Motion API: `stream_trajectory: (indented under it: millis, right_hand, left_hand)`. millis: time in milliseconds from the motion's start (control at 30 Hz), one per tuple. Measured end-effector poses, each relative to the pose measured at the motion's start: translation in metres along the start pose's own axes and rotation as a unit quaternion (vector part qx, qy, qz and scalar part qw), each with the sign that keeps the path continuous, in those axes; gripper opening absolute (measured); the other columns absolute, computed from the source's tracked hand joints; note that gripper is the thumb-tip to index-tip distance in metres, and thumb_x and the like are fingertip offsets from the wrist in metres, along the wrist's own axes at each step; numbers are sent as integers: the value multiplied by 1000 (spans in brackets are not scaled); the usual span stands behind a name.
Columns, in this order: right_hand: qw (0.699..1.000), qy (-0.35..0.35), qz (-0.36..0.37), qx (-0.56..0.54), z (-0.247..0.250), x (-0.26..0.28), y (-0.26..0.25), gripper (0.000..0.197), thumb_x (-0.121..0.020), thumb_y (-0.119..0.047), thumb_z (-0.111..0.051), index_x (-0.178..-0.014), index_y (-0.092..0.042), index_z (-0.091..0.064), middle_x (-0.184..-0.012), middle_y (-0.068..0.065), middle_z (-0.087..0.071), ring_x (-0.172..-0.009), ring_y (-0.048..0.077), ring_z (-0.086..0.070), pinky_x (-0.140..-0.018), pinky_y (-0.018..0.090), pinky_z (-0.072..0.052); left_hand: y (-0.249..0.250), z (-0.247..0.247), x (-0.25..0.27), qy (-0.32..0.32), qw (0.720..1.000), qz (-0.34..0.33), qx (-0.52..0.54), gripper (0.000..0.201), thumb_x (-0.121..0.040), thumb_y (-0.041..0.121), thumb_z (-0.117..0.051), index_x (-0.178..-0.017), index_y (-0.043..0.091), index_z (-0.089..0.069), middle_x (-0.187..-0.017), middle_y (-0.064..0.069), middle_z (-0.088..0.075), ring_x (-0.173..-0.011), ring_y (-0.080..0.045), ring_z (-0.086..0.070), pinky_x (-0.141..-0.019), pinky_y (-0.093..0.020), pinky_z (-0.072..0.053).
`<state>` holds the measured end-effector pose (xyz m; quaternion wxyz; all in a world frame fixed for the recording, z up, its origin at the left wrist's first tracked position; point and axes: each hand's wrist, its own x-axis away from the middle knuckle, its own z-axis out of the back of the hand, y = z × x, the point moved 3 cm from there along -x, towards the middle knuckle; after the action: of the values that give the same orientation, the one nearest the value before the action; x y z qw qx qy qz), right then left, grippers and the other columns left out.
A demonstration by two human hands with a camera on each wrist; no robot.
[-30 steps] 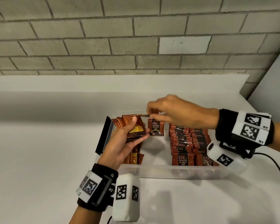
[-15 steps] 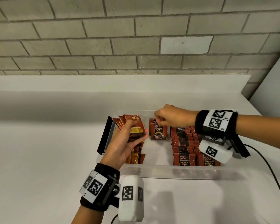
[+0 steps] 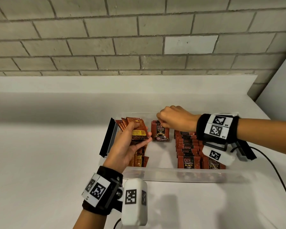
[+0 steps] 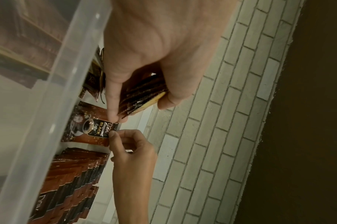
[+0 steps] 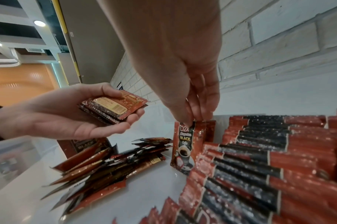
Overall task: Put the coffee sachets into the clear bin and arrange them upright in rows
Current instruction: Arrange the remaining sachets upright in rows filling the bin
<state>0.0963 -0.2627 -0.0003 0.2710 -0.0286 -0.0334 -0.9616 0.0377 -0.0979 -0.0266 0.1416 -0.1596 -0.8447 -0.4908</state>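
Observation:
The clear bin (image 3: 180, 175) sits on the white counter. Two upright rows of red-and-black coffee sachets (image 3: 187, 150) (image 5: 263, 159) fill its right side. A loose heap of sachets (image 5: 110, 163) (image 3: 139, 160) lies at its left end. My left hand (image 3: 130, 146) (image 5: 68, 118) holds a fanned stack of sachets (image 3: 135, 129) (image 5: 114, 109) (image 4: 142, 97) above that heap. My right hand (image 3: 175, 119) (image 5: 192, 106) pinches the top edge of one upright sachet (image 3: 160, 133) (image 5: 185, 145) (image 4: 91, 128) standing in the bin's middle, near the far wall.
A black and grey strip (image 3: 108, 138) leans at the bin's left outer end. A black cable (image 3: 277, 171) trails over the counter at the right. A grey brick wall (image 3: 139, 38) rises behind the counter's raised back edge.
My right hand took a sachet from the left hand's stack, moved right and down, and now holds it upright on the bin floor. The left hand stayed nearly still.

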Motion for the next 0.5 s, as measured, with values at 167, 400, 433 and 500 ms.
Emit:
stream_trajectory:
  millis: [167,400,433,500]
  right_hand:
    - [1000,10,21,7,-4,2,-1,12,-94,-15,-55,-88,-4,-58,-86,9,-61,-72,21,-58,-63,33,-50]
    - [999,30,26,-12,0,4,1,12,-95,-13,-55,-90,-3,-59,-88,10,-61,-76,22,-59,-68,35,-52]
    - [999,35,25,-20,1,4,3,12,-95,-13,-54,-89,-3,-59,-88,9,-61,-75,22,-59,-67,34,-51]
    - [997,52,18,-49,6,3,8,12,-95,-15,-55,-88,-6,-59,-87,6,-61,-75,20,-59,-66,30,-49]
  left_hand:
    - [0,0,1,-3,1000,4,5,10,-93,10,-54,-100,5,-59,-103,-24,-68,-99,-38,-66,-91,-51,-52]
    - [-1,0,2,0,1000,14,5,13,-90,7,-58,-103,6,-59,-107,-24,-68,-100,-37,-67,-88,-50,-54]
    - [-1,0,2,6,1000,11,3,15,-89,7,-60,-104,8,-58,-109,-23,-68,-102,-36,-66,-86,-49,-55]
    - [-1,2,1,19,1000,1,-3,20,-87,6,-63,-106,10,-58,-110,-18,-67,-106,-32,-64,-85,-45,-56]
